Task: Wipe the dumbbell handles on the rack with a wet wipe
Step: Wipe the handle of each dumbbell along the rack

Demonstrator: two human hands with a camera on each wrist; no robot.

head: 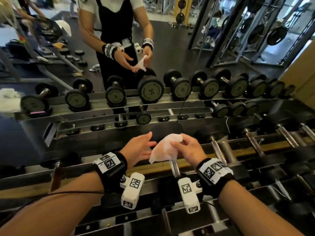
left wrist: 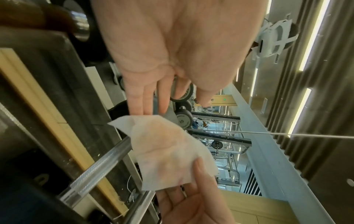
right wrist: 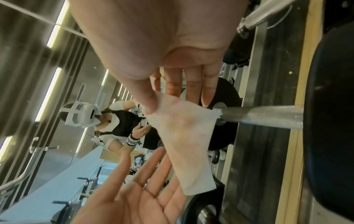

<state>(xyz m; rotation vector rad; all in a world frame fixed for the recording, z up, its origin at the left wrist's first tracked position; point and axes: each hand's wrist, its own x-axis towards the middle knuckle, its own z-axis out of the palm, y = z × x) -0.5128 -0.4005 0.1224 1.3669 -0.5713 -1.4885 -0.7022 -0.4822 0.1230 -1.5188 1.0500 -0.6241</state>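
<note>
My right hand [head: 177, 142] pinches a white wet wipe [head: 162, 149] between thumb and fingers, and the wipe hangs over a chrome dumbbell handle [head: 175, 167] on the rack [head: 201, 217]. In the right wrist view the thumb [right wrist: 147, 98] presses the wipe [right wrist: 182, 128], whose edge lies against the end of the handle [right wrist: 262, 116]. My left hand [head: 150, 142] is open just left of the wipe, fingers straight, palm turned toward it. In the left wrist view its fingers [left wrist: 145, 98] end just above the wipe [left wrist: 166, 150], beside the knurled handle [left wrist: 99, 166].
More dumbbells with chrome handles [head: 252, 140] lie to the right on the rack. A mirror [head: 170, 48] behind it reflects the person, a dumbbell row and the gym. Crumpled white paper [head: 8, 99] sits far left. A lower rack tier [head: 136, 223] runs below my wrists.
</note>
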